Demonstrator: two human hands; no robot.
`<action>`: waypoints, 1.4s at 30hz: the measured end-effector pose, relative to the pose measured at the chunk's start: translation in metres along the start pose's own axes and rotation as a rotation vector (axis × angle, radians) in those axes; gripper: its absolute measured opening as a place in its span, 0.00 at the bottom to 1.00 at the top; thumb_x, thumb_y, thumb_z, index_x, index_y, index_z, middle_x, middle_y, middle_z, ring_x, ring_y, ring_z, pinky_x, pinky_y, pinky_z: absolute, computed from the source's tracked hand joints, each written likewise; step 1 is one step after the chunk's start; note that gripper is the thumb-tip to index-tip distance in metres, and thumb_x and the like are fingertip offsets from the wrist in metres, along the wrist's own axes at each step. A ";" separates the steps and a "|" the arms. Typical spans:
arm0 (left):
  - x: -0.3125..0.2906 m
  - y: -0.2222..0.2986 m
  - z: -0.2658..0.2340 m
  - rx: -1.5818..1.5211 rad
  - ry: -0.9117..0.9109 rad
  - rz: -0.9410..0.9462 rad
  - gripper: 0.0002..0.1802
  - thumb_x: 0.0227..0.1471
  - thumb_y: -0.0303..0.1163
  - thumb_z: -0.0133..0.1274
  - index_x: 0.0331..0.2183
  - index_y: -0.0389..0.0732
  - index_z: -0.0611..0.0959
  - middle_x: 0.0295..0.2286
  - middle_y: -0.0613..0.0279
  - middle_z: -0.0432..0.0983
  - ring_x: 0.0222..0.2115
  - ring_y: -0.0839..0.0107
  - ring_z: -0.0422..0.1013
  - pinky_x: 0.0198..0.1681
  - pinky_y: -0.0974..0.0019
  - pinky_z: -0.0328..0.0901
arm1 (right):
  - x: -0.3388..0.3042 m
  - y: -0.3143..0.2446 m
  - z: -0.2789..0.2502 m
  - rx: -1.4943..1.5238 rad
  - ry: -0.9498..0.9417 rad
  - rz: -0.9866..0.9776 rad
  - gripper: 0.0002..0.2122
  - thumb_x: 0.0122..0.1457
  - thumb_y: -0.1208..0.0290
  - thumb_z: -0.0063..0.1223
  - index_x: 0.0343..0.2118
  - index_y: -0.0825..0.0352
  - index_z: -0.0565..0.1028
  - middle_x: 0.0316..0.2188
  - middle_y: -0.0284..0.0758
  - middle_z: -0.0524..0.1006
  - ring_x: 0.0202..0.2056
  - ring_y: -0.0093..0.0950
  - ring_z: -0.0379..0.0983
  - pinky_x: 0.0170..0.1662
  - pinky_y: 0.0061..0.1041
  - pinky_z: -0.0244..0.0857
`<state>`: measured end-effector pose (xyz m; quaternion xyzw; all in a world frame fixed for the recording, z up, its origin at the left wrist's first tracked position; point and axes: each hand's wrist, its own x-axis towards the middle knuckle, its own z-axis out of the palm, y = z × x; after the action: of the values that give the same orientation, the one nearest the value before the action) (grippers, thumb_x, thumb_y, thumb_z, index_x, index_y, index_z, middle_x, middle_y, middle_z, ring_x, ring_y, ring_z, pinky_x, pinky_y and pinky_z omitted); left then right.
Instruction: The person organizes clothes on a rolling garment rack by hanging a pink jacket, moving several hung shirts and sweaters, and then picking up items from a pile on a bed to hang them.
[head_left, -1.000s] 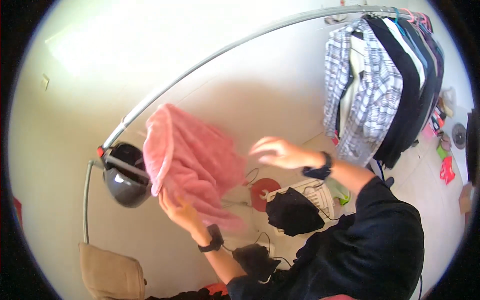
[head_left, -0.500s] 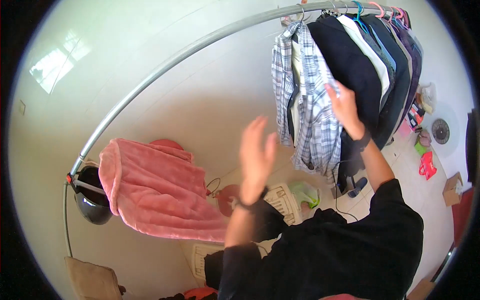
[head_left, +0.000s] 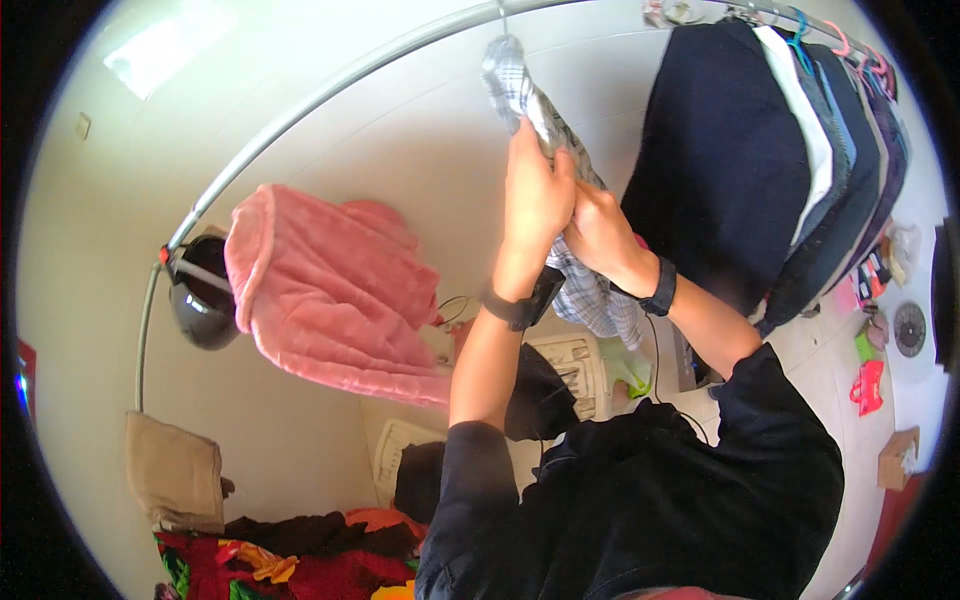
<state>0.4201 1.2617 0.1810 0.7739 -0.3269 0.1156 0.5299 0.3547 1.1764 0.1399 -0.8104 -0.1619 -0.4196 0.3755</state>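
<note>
A grey-and-white plaid shirt (head_left: 597, 302) hangs from a metal hook on the curved clothes rail (head_left: 345, 78), turned edge-on. My left hand (head_left: 540, 195) is closed on the shirt's front below its collar. Just beside and below it, my right hand (head_left: 603, 230) also grips the cloth, the two hands touching. Between them the fabric is bunched, and my fingertips are partly hidden. A black strap sits on each wrist. Right of the shirt, a dark jacket (head_left: 725, 160) hangs with several other garments on hangers.
A pink fleece garment (head_left: 335, 290) hangs at the rail's left end beside a black helmet (head_left: 205, 300). Below stand a pale plastic stool (head_left: 575, 375) and a green-and-white bag (head_left: 627, 370). A floral red blanket (head_left: 310, 570) lies lower left; a small fan (head_left: 910, 330) stands right.
The plaid shirt has slid left along the rail, away from the dark jacket, and turned edge-on. My left hand, free before, has come up and taken hold of it beside my right.
</note>
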 end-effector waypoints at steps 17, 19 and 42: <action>-0.054 -0.083 -0.246 0.027 0.257 -0.201 0.18 0.51 0.24 0.43 0.44 0.30 0.74 0.35 0.56 0.76 0.35 0.72 0.70 0.42 0.69 0.64 | 0.038 -0.118 0.228 0.179 -0.249 -0.073 0.12 0.51 0.80 0.46 0.38 0.79 0.67 0.34 0.53 0.74 0.31 0.48 0.73 0.33 0.42 0.68; -0.056 -0.088 -0.264 0.027 0.223 -0.200 0.18 0.51 0.23 0.42 0.44 0.30 0.75 0.35 0.57 0.76 0.35 0.73 0.69 0.42 0.69 0.64 | 0.038 -0.129 0.242 0.170 -0.207 -0.135 0.13 0.51 0.79 0.46 0.40 0.79 0.67 0.34 0.52 0.73 0.31 0.48 0.72 0.34 0.41 0.68; -0.090 -0.016 -0.202 0.496 0.434 0.174 0.23 0.50 0.21 0.50 0.51 0.36 0.72 0.45 0.49 0.72 0.48 0.56 0.68 0.53 0.59 0.60 | -0.007 0.017 -0.177 -0.821 0.512 -0.007 0.13 0.51 0.77 0.57 0.42 0.67 0.76 0.45 0.39 0.74 0.52 0.35 0.66 0.57 0.32 0.57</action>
<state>0.3956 1.4810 0.2051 0.8057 -0.2335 0.3983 0.3710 0.2616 1.0336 0.1906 -0.7616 0.1120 -0.6363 0.0511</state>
